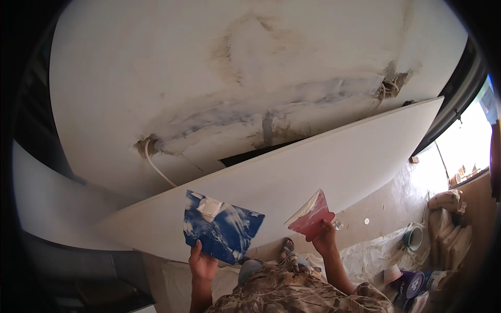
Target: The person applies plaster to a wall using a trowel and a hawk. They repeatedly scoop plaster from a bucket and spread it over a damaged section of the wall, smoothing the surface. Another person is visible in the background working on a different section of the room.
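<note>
My left hand [203, 263] grips the lower edge of a flat blue board [224, 232], thumb on top. White paste is smeared over the board, with a thick dab of filler [210, 208] near its far edge. In my right hand [325, 236] is a red, wide-bladed putty spreader [311, 216], its blade pointing up and left with a pale film of paste on it. Both tools are held apart, in front of a long white panel [292, 182]. Beyond stands a white wall [130, 78] with a rough patched strip [250, 109] across it.
A pale cable [156, 166] comes out of a hole at the strip's left end; bunched wires [387, 89] show at its right end. On the floor at right are a teal bucket [412, 237], stacked sacks [449, 232], a purple tub [409, 284] and plastic sheeting [365, 258].
</note>
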Motion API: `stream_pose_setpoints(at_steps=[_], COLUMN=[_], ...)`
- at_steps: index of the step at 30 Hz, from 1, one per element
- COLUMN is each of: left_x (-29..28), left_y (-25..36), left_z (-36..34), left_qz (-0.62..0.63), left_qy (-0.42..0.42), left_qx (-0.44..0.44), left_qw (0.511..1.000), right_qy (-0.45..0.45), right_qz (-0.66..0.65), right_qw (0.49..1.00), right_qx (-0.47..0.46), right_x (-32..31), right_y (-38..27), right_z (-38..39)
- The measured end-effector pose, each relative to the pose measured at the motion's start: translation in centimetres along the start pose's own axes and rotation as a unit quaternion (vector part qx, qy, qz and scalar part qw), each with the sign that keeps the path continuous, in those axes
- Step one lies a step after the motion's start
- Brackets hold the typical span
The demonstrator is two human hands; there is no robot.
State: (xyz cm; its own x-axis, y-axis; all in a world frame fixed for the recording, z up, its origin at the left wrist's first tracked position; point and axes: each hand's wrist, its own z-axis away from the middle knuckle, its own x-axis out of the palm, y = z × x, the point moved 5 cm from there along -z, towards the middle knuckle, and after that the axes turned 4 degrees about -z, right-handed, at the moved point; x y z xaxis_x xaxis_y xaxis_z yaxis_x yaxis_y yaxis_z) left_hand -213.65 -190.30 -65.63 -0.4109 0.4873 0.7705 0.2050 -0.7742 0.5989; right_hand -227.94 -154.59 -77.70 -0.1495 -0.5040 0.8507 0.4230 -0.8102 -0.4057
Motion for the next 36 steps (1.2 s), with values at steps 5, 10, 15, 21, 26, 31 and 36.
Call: stream_pose_setpoints(at_steps=[5,10,15,21,26,31,36], left_x=[-0.1,2.0,3.5,3.4,2.6,2.5,3.2], left_y=[0.8,-1.4,-1.2,-1.7,-1.9,-1.3,0.0], left_z=[2.4,3.8,3.7,4.7,4.8,3.9,3.1], left_qz=[0.031,0.034,0.034,0.045,0.041,0.0,-0.018], left_qy=[0.044,0.085,0.097,0.126,0.103,0.094,0.061], left_qx=[0.065,0.152,0.179,0.189,0.191,0.236,0.243], left_qw=[0.996,0.984,0.978,0.973,0.975,0.967,0.968], right_qy=[-0.049,-0.227,-0.262,-0.258,-0.236,-0.274,-0.243], right_qz=[0.263,0.533,0.632,0.768,0.744,0.742,0.744], right_qw=[0.962,0.792,0.72,0.579,0.613,0.594,0.598], right_qx=[-0.055,-0.193,-0.115,-0.093,-0.123,-0.145,-0.174], right_x=[5.0,16.5,22.9,23.5,21.8,20.2,16.6], right_y=[-7.5,-17.7,-19.3,-17.6,-18.4,-18.8,-19.9], right_z=[-2.0,-7.7,-14.2,-18.3,-17.9,-15.1,-14.6])
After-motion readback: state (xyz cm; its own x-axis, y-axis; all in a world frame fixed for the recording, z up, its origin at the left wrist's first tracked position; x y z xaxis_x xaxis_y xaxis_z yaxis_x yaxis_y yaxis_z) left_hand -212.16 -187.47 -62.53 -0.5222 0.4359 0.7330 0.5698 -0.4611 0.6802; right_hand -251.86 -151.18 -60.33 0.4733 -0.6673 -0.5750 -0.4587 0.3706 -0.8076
